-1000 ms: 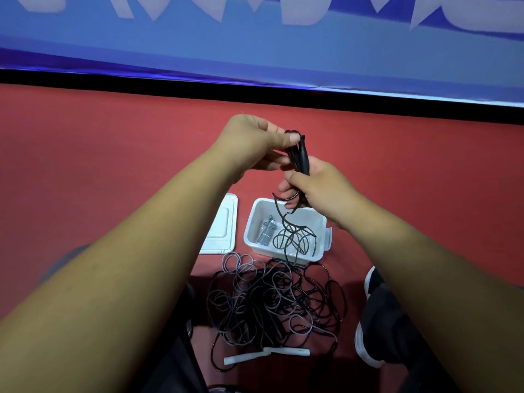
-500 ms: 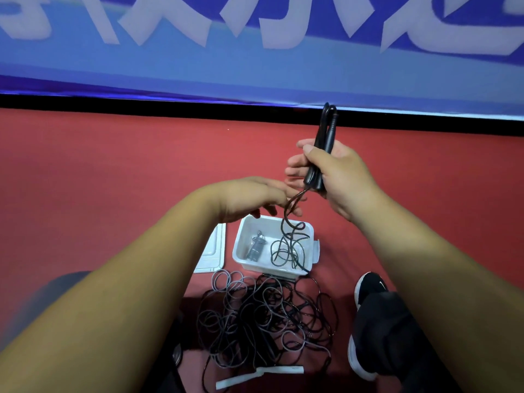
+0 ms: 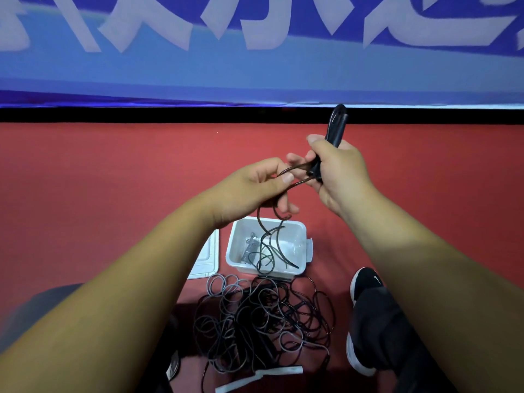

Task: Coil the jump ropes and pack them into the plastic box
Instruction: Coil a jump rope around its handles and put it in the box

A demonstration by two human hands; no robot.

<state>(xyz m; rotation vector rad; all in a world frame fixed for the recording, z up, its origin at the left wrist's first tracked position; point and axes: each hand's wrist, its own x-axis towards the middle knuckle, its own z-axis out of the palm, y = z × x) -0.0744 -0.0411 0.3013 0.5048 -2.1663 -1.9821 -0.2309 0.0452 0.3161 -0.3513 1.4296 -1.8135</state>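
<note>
Two hands worked a single jump rope above the red floor [image 3: 113, 194]. The right hand [image 3: 337, 171] was curled round the pair of black handles [image 3: 336, 129], held together and roughly upright, while the left hand [image 3: 255, 185] pinched the cord [image 3: 266, 236] between thumb and fingers just beside the handles' lower ends. From that pinch the cord hung down into the open plastic box [image 3: 302, 239], where its loose loops lay next to a metal spring-like piece [image 3: 249, 249]. The lid [image 3: 211, 259] lay flat beside the box, and a tangled heap of ropes [image 3: 263, 316], with white handles [image 3: 278, 371] at its near edge, touched the box's near wall. No finished coil was visible, so winding seemed barely begun. Likely hazards: the springy cord could slip the left-hand pinch and uncoil. The slack in the box could snag the metal piece and drag the light box. A loop could also catch in the neighbouring heap, knotting two ropes together.
</note>
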